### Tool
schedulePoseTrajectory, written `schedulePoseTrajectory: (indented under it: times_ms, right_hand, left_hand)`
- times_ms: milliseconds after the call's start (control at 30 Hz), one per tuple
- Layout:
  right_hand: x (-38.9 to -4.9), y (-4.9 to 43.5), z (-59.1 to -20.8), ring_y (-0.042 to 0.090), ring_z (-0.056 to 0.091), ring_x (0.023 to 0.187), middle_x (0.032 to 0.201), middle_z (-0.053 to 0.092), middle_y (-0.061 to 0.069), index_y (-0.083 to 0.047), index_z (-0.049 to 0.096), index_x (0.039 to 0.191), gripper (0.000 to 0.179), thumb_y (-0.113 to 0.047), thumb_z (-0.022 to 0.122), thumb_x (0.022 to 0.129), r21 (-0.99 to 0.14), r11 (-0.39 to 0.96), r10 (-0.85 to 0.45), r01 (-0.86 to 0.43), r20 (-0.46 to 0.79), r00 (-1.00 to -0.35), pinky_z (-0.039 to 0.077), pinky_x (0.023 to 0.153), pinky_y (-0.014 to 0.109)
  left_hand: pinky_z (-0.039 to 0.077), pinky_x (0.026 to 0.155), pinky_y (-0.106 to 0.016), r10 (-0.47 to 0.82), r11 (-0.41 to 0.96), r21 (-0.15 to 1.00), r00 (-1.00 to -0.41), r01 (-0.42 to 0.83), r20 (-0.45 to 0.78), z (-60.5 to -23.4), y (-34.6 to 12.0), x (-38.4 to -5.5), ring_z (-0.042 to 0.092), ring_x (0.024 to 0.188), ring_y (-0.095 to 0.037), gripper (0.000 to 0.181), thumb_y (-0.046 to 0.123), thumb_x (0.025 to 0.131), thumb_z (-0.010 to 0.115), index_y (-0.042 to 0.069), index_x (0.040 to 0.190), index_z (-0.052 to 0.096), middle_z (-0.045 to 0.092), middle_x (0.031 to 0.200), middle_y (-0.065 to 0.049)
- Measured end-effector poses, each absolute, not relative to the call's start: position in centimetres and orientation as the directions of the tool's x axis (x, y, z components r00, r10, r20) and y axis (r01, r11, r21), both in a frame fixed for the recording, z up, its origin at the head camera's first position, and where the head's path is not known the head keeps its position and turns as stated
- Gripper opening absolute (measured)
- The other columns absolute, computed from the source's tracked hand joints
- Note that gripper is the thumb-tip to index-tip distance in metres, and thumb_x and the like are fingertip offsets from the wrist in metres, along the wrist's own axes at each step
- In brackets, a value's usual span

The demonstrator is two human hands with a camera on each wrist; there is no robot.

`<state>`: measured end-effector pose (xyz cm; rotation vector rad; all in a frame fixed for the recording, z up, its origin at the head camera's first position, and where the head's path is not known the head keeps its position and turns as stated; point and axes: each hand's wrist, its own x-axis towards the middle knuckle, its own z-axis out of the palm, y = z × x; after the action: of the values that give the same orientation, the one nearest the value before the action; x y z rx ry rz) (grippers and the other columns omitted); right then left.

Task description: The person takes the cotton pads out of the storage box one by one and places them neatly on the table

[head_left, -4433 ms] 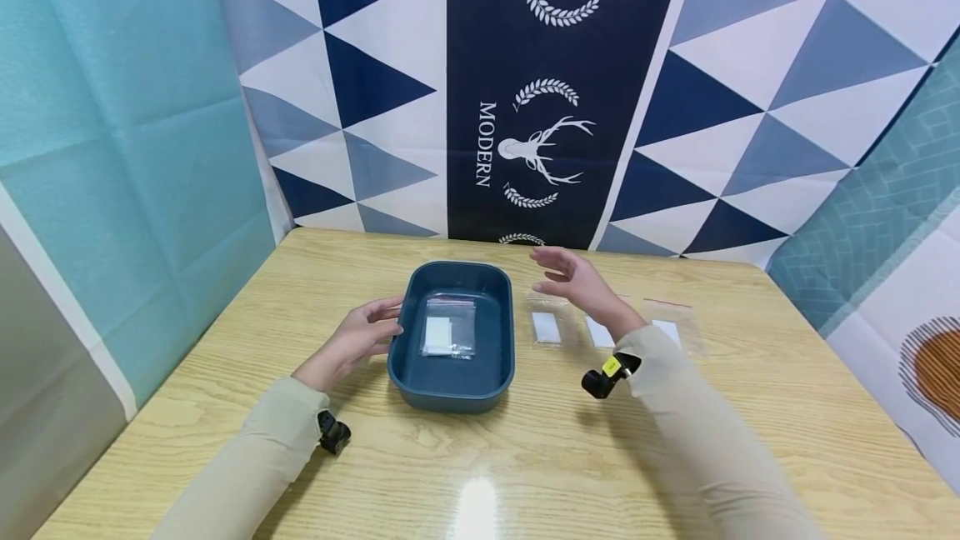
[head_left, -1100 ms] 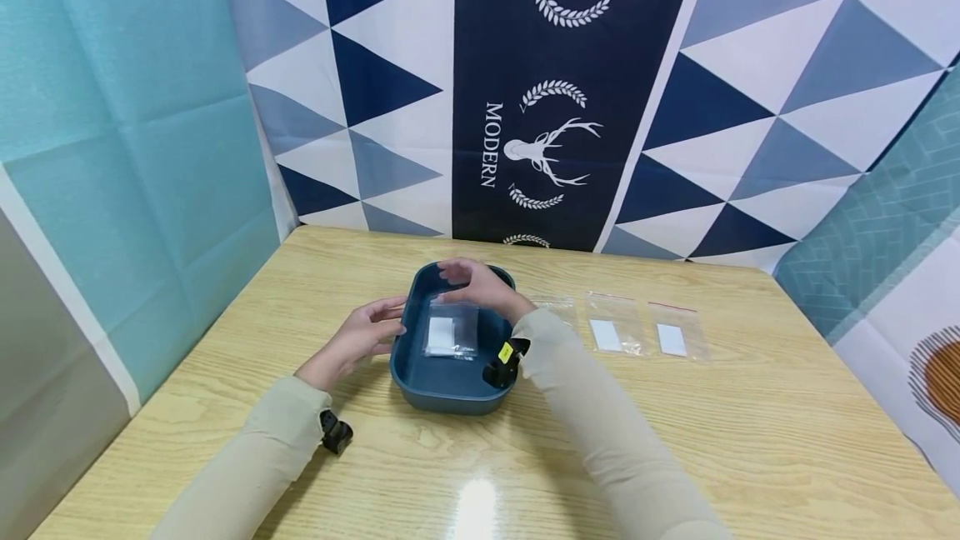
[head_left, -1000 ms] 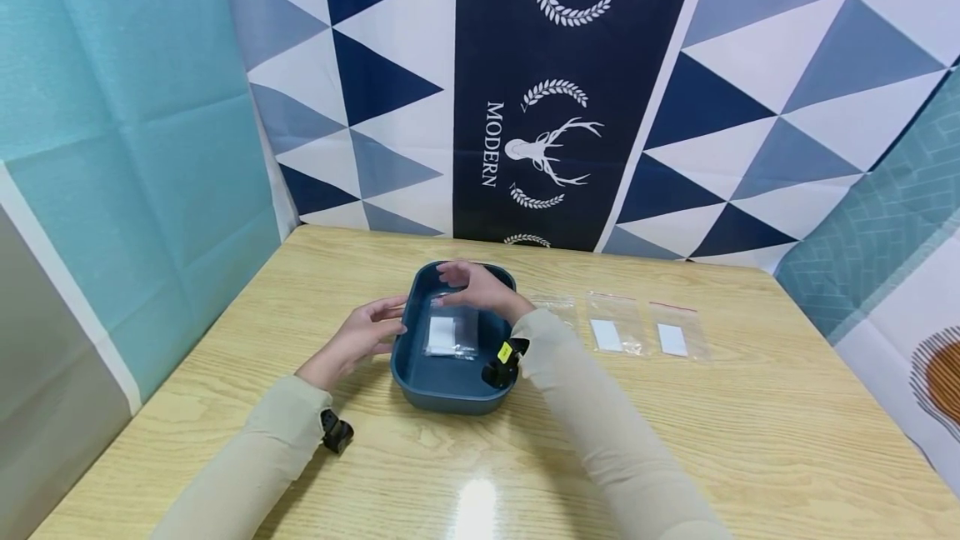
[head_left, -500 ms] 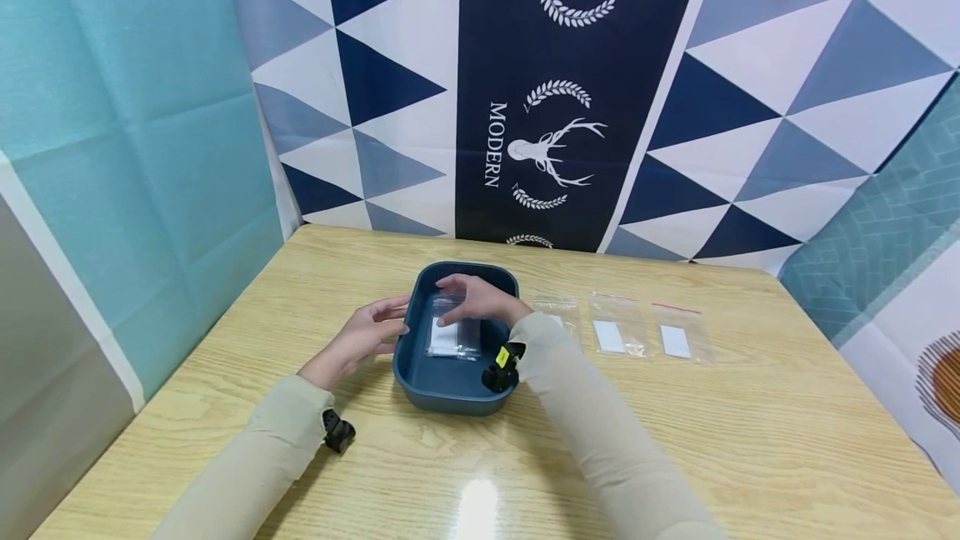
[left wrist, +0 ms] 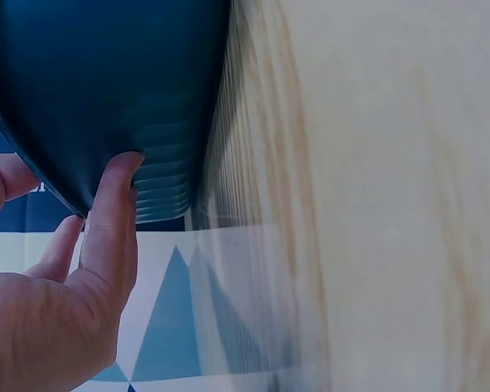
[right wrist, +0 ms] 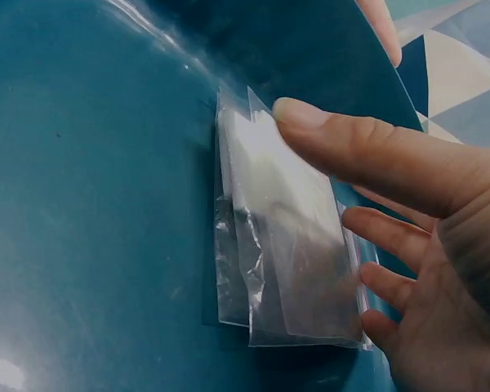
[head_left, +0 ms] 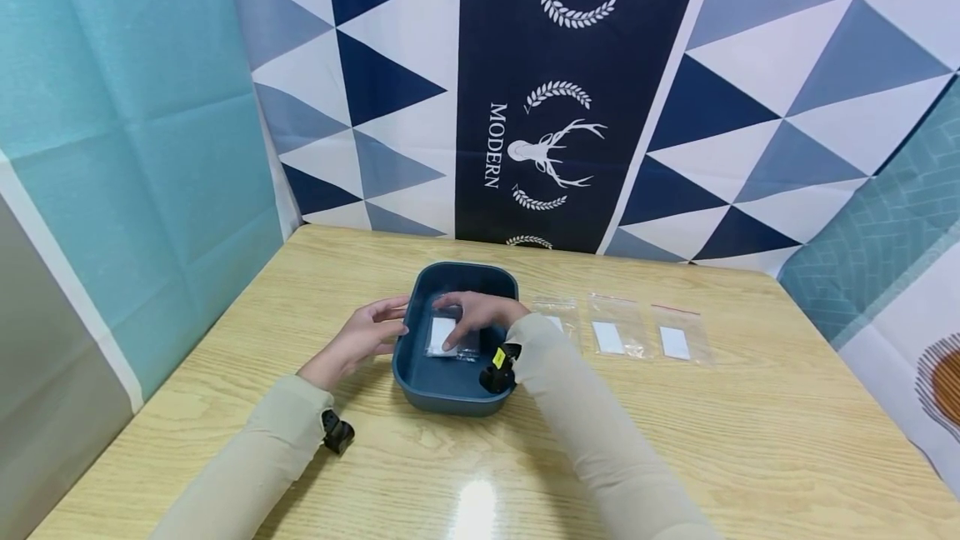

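Note:
A dark blue plastic bin (head_left: 453, 398) stands on the table. My left hand (head_left: 371, 332) rests against its left side, thumb by the rim; in the left wrist view, fairly straight fingers (left wrist: 114, 196) touch the wall. Inside lie small clear zip bags (right wrist: 290, 237), overlapping, with white cards in them. Over them is my right hand (head_left: 480, 315), reached down into the bin. The right wrist view puts its thumb (right wrist: 351, 147) at the bags' upper corner and its loosely bent fingers along the zip edge, spanning the bags without closing round them.
To the right of the bin, three zip bags with white cards lie in a row: one (head_left: 562, 315) partly behind the right wrist, a middle bag (head_left: 626, 332) and a far right bag (head_left: 693, 340). Patterned cloth (head_left: 405, 148) hangs behind the table (head_left: 750, 407).
My right hand came from above the bags on the right into the bin, then lowered onto the bags there, thumb moving toward me. The left hand stays at the bin's side.

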<state>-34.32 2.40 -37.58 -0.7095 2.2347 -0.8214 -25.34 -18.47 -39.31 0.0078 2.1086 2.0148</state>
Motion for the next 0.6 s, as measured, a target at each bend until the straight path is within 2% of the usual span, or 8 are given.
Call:
schedulePoseTrajectory:
  times_ms: [100,267,467,600]
  right_hand:
    - [-34.38,2.36,-37.77,0.023,0.022,0.134,0.150,0.023,0.009,-0.014,0.039,0.141,0.082,-0.016,0.082,0.071,-0.685,0.680,-0.660,-0.261,-0.418,-0.624,0.021,0.109,0.042]
    - [-34.45,2.25,-37.86,0.023,0.020,0.135,0.150,0.022,0.007,-0.017,0.040,0.141,0.087,-0.015,0.084,0.067,-0.618,0.708,-0.668,-0.340,-0.432,-0.606,0.020,0.110,0.041]
    - [-34.46,2.19,-37.87,0.024,0.022,0.135,0.149,0.024,0.009,-0.016,0.041,0.140,0.084,-0.010,0.083,0.068,-0.609,0.712,-0.666,-0.351,-0.424,-0.614,0.021,0.109,0.041]
    - [-34.42,2.20,-37.76,0.023,0.029,0.129,0.147,0.029,0.009,-0.016,0.042,0.139,0.082,-0.010,0.083,0.068,-0.620,0.714,-0.650,-0.325,-0.415,-0.636,0.026,0.107,0.041]
  left_hand:
    - [0.051,0.084,-0.042,0.161,0.055,0.987,-0.974,-0.150,-0.157,-39.33,-18.42,-25.33,0.051,0.115,-0.037,0.052,0.001,0.089,0.052,0.005,0.140,0.039,0.041,0.137,-0.023]
    - [0.051,0.084,-0.041,0.158,0.062,0.986,-0.974,-0.152,-0.160,-39.25,-18.40,-25.33,0.051,0.115,-0.036,0.053,0.001,0.089,0.052,0.005,0.141,0.039,0.041,0.137,-0.022]
    - [0.051,0.084,-0.041,0.151,0.066,0.984,-0.974,-0.163,-0.172,-39.28,-18.45,-25.35,0.051,0.115,-0.036,0.053,0.001,0.090,0.053,0.006,0.140,0.040,0.041,0.137,-0.022]
    - [0.050,0.085,-0.043,0.153,0.069,0.984,-0.973,-0.165,-0.174,-39.31,-18.46,-25.40,0.050,0.116,-0.036,0.053,0.001,0.090,0.053,0.006,0.140,0.039,0.040,0.138,-0.022]
